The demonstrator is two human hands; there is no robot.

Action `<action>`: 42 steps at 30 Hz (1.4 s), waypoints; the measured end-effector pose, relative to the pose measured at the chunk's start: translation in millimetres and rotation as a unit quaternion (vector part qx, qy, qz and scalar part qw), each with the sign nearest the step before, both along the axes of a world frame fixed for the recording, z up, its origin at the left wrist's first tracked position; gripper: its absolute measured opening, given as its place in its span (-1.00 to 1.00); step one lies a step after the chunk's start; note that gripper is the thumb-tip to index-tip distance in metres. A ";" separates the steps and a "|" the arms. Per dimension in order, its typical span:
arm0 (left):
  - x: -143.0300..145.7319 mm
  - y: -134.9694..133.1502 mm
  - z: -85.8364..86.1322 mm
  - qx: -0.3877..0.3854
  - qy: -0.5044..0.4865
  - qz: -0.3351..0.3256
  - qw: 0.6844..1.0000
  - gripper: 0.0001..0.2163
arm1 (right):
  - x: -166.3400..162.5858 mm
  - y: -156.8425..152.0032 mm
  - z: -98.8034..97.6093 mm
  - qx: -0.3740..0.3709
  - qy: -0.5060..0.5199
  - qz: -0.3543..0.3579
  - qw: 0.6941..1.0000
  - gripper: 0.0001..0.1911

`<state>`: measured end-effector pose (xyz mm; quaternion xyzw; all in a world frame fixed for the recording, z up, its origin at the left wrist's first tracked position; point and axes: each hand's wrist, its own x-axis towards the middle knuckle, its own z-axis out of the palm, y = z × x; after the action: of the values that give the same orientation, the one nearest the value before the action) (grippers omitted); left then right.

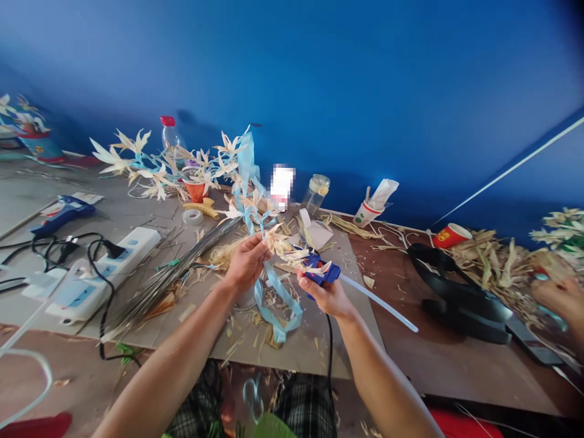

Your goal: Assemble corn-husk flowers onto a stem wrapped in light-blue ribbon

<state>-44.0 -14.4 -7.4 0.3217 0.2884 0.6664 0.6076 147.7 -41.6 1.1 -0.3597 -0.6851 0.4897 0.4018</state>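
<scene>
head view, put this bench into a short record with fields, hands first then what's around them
left hand: the left hand pinches a pale flower
right hand: the right hand grips a blue glue gun, a translucent stick jutting from its back
below the hands: light-blue ribbon, looped
left side: white power strip, bundle of thin wires
back: red-capped bottle, near the blue wall
right edge: another person's hand
</scene>
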 end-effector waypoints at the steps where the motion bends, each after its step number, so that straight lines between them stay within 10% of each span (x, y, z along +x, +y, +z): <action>1: 0.9 -0.1 0.0 0.002 0.015 0.020 1.000 -0.81 | 0.0 0.1 0.5 -0.003 0.007 0.002 1.000 -0.66; 25: -3.6 -8.2 -3.0 0.073 0.163 0.007 0.984 -0.72 | 7.4 10.7 8.7 -0.112 0.132 0.070 0.982 -0.60; 42: -8.1 -15.0 9.8 0.246 0.365 0.022 0.898 -0.70 | 27.6 16.1 5.5 -0.095 0.069 0.091 0.989 -0.60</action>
<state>-52.0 -29.4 2.3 0.6753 0.3240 0.5647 0.3467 175.2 -25.5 6.6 -0.2982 -0.6361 0.6105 0.3657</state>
